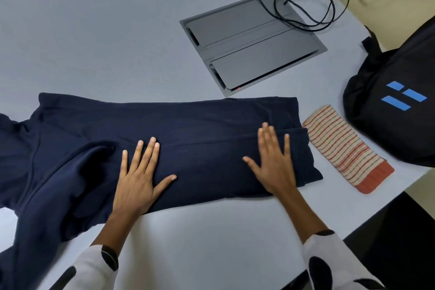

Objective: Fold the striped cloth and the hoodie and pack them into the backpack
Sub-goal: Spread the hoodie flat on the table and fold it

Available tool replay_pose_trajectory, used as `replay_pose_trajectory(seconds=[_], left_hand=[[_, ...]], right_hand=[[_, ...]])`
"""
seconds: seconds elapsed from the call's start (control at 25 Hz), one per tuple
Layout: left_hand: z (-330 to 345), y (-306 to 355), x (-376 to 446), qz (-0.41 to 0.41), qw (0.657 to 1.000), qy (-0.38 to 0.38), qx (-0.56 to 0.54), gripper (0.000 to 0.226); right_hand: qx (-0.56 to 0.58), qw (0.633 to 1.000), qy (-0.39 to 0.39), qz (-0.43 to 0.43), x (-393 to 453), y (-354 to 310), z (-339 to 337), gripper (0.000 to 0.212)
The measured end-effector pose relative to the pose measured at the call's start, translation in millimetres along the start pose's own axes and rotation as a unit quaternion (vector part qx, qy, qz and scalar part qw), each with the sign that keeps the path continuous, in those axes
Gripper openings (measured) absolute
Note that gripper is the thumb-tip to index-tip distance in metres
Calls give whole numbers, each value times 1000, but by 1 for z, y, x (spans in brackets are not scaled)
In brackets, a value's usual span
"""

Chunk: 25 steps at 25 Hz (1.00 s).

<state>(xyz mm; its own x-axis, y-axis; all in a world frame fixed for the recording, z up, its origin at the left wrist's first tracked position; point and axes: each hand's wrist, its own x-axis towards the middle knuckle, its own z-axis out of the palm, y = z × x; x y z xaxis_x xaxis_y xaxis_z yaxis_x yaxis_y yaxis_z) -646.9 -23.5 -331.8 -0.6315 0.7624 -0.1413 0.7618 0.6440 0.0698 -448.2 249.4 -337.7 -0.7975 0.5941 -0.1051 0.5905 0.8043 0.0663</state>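
Grip: left hand & right hand spread flat on half-folded hoodie mid-frame; striped cloth already folded at right, backpack w/ nothing packed yet.

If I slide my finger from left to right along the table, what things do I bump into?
Navy hoodie → left hand pressing flat on it → right hand flat on it too → striped cloth, folded → black backpack.

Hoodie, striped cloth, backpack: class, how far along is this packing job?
Done: the striped cloth lies folded beside the backpack. In hand: the left hand and right hand press flat on the partly folded hoodie. Left: finishing that fold and packing both.
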Motion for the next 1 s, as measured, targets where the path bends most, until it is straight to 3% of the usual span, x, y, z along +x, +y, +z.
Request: replay_pose_trajectory(seconds=[0.12, 0.36, 0.56, 0.76, 0.84, 0.92, 1.0], left_hand=[[0, 0, 0, -4, 1000, -4, 0, 86], [-3, -1, -12, -14, 1000, -10, 17, 77], [-21, -31, -86, -43, 994, 95, -8, 53], [-41, -74, -150, -47, 990, 131, -1, 72], [-45, -84, -165, -121, 983, 138, -25, 80], [-42, -102, -188, -268, 957, 89, -63, 88], [-32, -121, -202, -345, 933, 17, -98, 66]], right_hand=[[5, 998, 1, 57, 3, 24, -2, 84], [34, 998, 14, 43, 5, 22, 4, 83], [60, 997, 2, 38, 1, 15, -3, 85], [115, 992, -54, 1, -23, -64, -17, 89], [118, 990, -79, -5, -36, -103, -19, 84], [130, 987, -97, -15, -48, -136, -24, 78], [161, 980, -114, -20, -55, -160, -29, 74]])
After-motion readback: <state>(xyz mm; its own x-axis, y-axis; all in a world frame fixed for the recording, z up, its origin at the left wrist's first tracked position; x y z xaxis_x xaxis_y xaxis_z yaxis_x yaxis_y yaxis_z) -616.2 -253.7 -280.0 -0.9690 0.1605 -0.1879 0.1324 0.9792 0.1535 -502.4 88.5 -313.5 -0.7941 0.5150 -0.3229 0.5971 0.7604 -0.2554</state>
